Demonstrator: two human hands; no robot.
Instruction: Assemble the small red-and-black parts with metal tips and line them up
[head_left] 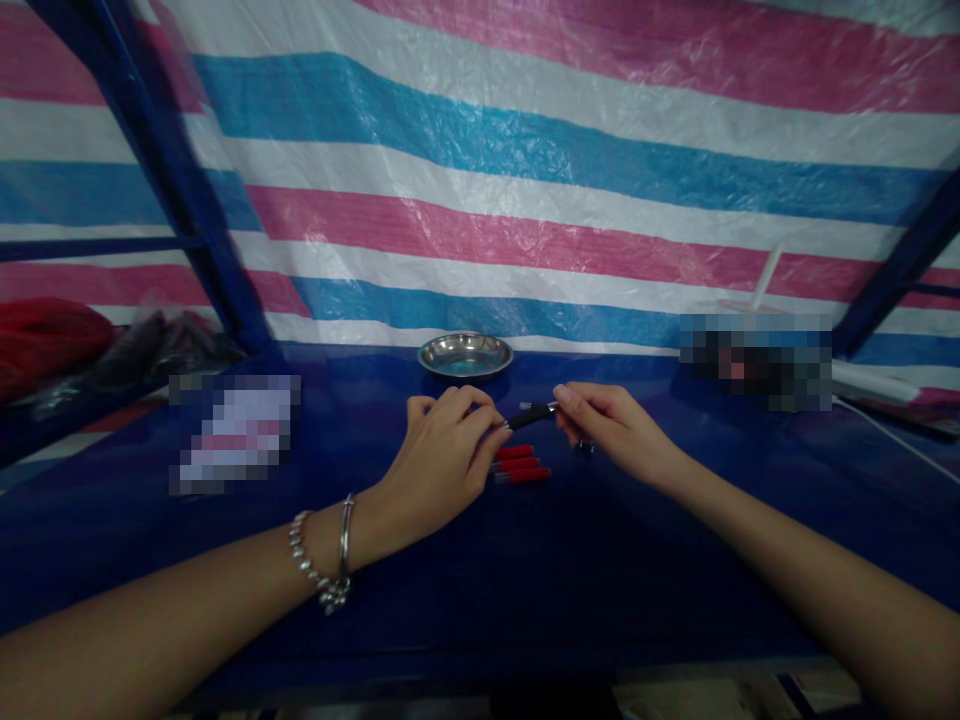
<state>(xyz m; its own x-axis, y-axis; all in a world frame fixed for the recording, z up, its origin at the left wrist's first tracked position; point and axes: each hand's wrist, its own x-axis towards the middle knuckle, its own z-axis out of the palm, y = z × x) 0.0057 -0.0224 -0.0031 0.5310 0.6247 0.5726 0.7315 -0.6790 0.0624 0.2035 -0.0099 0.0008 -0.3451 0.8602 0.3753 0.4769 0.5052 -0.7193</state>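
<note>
My left hand (448, 452) and my right hand (611, 425) meet over a dark blue table (525, 570), each pinching one end of a small black pen-like part (529, 415) held level between them. The left fingers are curled round its left end, and the right fingertips close on its metal-tipped right end. Just below it, three short red pieces (520, 465) lie side by side on the table. A small dark bit (586, 449) rests under my right hand. A beaded bracelet and a bangle (330, 560) circle my left wrist.
A shallow steel dish (465, 354) stands at the back middle of the table. A striped pink, blue and white tarp (525, 180) hangs behind. Blue frame posts (161, 150) rise at the left and right. Red and dark bags (82, 350) lie far left.
</note>
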